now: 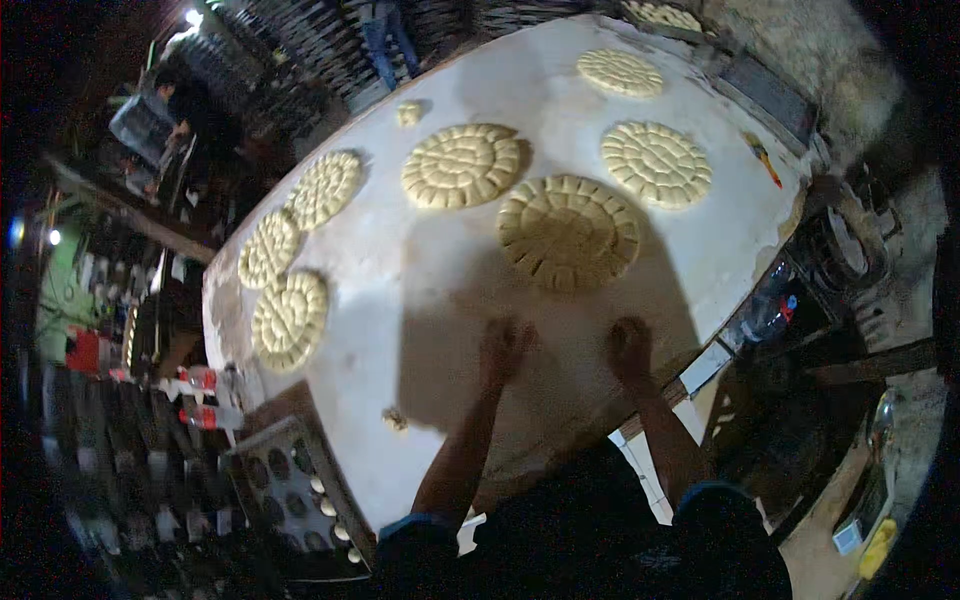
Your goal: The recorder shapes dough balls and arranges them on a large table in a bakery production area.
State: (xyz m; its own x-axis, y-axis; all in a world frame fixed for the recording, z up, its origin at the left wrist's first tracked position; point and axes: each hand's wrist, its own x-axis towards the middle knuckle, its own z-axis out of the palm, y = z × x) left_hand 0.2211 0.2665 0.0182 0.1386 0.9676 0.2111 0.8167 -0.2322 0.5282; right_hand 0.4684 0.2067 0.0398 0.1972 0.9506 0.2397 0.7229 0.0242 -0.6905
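Observation:
Over the near side of the white table [360,420], my left hand [507,350] and my right hand [630,352] are held apart, both in my shadow. The fingers of each look curled inward, and whatever might be in them is hidden. Just beyond both hands lies a round of pale dough [568,235] cut into segments, mostly shaded; neither hand touches it. Similar cut dough rounds [460,166] [656,165] lie behind it, and a further dough round [620,73] is at the far end. Several more dough rounds [290,320] line the left side.
A small dough lump [409,113] and some crumbs [395,419] are on the table. An orange-tipped tool [765,162] lies near the right edge. At lower left stands a dark tray [290,490] with small dough balls. Bottles [770,315] stand right. A person [185,130] is at far left.

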